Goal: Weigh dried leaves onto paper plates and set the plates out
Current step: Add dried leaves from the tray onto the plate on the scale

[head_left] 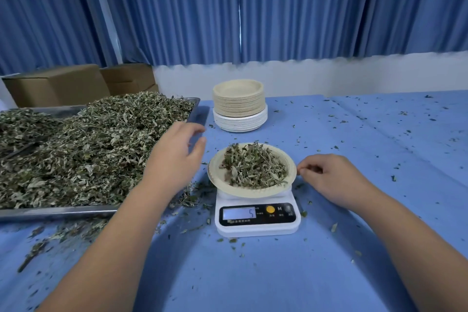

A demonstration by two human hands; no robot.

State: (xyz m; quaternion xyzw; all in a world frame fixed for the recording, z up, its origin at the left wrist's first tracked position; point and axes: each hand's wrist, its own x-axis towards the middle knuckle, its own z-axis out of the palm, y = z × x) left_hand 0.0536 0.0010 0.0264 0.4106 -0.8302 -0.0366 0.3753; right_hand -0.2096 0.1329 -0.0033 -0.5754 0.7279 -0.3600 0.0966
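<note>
A beige paper plate (253,191) heaped with dried leaves (254,166) sits on a small white digital scale (257,218) whose display reads 5. My right hand (331,178) is at the plate's right rim with fingers curled; its fingertips touch or pinch the rim. My left hand (174,157) hovers open with spread fingers, between the plate and the steel tray (58,211), over the tray's right corner. The tray holds a large mound of dried leaves (83,149).
A stack of beige and white paper plates (239,106) stands behind the scale. Cardboard boxes (76,83) sit behind the tray at the back left. Leaf crumbs are scattered over the blue tablecloth (367,134). Blue curtains hang behind the table.
</note>
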